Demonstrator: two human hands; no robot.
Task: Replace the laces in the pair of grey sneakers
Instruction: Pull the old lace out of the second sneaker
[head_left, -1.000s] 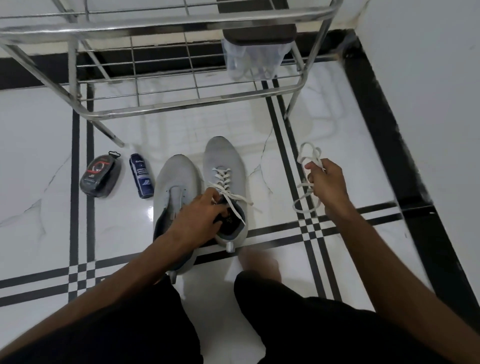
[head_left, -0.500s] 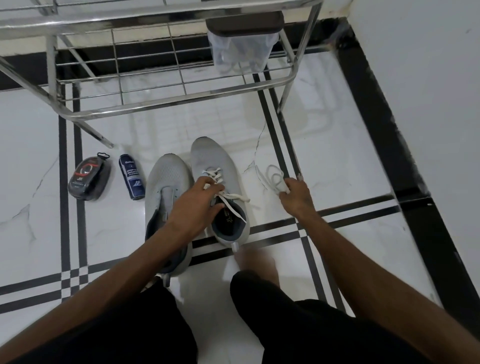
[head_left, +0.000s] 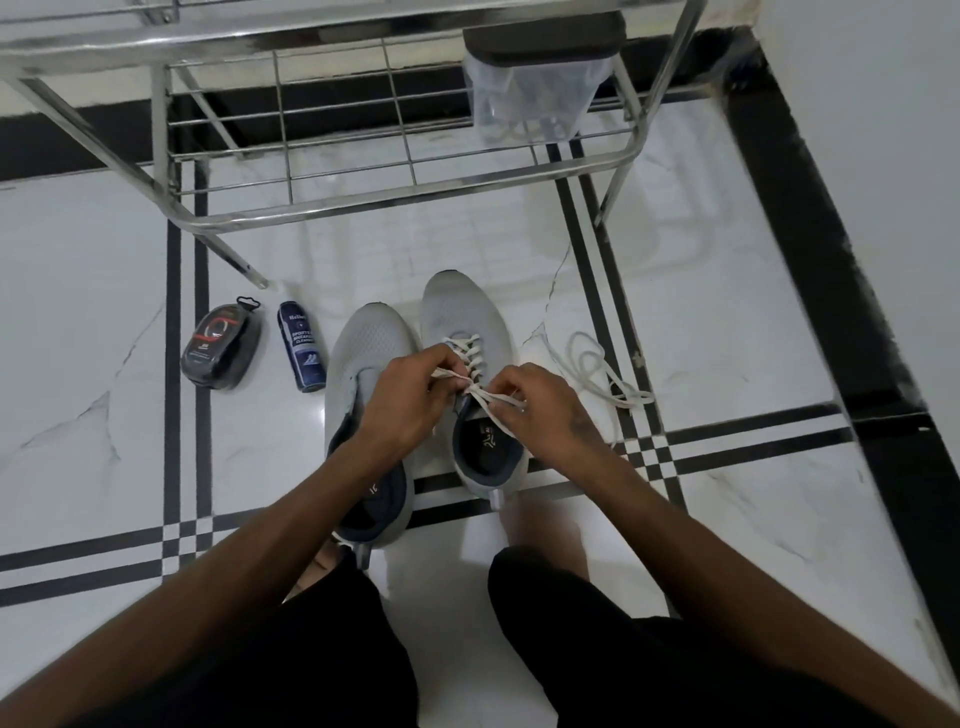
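tiled floor (head_left: 727, 312): hands pinch sneaker lace (head_left: 470, 358).

The blue bottle (head_left: 302, 347) lying on the floor carries white lettering: a brand word starting "Hel", its end too blurred to read, and below it lines that seem to read "SPORTS" and "CLEANER". The insole of the right sneaker (head_left: 470, 395) bears a small pale logo, not legible. The label on the black case (head_left: 221, 347) is too small to read.
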